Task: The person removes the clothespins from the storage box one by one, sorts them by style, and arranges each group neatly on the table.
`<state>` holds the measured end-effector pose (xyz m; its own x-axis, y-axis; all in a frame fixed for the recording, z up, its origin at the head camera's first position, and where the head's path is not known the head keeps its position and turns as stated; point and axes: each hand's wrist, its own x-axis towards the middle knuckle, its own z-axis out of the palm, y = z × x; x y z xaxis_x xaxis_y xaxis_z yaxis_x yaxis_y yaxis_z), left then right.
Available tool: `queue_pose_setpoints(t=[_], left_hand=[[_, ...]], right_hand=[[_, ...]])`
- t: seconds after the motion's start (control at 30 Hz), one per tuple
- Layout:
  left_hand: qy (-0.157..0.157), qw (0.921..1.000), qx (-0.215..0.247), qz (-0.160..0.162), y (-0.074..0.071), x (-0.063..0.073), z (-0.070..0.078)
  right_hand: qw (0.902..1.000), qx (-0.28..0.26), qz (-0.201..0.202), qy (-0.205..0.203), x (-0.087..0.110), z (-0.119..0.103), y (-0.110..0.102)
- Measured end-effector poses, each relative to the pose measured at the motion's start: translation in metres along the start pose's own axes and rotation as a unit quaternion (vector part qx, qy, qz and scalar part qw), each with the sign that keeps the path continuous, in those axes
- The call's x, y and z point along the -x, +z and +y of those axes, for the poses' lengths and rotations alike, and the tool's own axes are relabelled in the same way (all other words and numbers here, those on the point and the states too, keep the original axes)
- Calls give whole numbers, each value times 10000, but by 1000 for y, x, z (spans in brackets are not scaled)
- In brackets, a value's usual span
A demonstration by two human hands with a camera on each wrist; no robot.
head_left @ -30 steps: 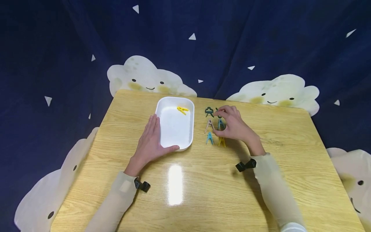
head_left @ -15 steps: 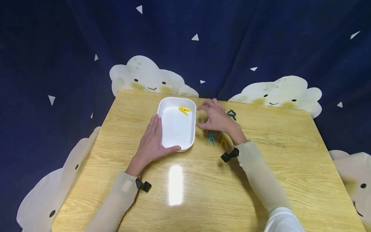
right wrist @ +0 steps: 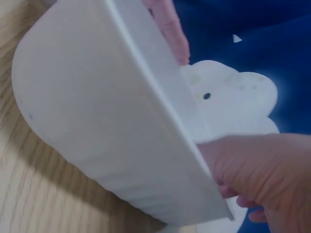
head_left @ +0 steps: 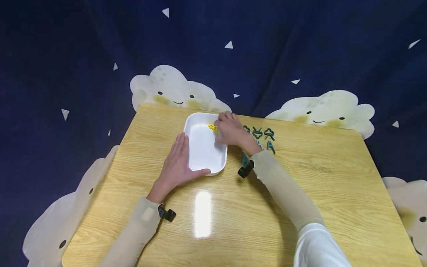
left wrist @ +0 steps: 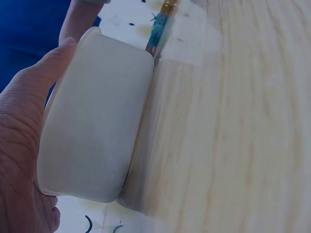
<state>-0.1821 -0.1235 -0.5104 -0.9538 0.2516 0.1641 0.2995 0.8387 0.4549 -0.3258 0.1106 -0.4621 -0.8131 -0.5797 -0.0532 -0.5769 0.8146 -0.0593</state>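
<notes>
A white rectangular tub (head_left: 203,163) stands on the wooden table in the head view. My left hand (head_left: 174,163) rests along its left wall with straight fingers, the thumb laid across the near rim. My right hand (head_left: 230,130), somewhat blurred, reaches over the right rim into the tub. Its fingertips are beside a yellow clothespin (head_left: 212,128) lying inside, partly covered by the hand; whether they pinch it is not visible. In the left wrist view the tub's side wall (left wrist: 97,121) fills the area by my thumb. The right wrist view has the tub wall (right wrist: 107,107) hiding my fingertips.
Right of the tub lie dark green cloud-shaped clips (head_left: 257,132), a blue-grey clothespin (head_left: 271,147) and a turquoise clothespin (head_left: 245,160), some partly behind my right arm. A navy curtain with clouds (head_left: 327,109) hangs at the table's far edge.
My right hand has moved left from above the clips on the table, past the tub's right rim and into it by the yellow clothespin. My left hand stays at the tub.
</notes>
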Motion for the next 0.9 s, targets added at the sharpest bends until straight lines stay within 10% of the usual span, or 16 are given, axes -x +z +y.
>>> queue_pose_setpoints(t=[0.47,0.9], left_hand=[[-4,10000,-14,-62,-2,1,2],[-16,10000,-18,15,1,1,1]], right_hand=[[9902,1126,-548,613,-21,-18,13],[9937,781,-357,715,-19,-22,11]])
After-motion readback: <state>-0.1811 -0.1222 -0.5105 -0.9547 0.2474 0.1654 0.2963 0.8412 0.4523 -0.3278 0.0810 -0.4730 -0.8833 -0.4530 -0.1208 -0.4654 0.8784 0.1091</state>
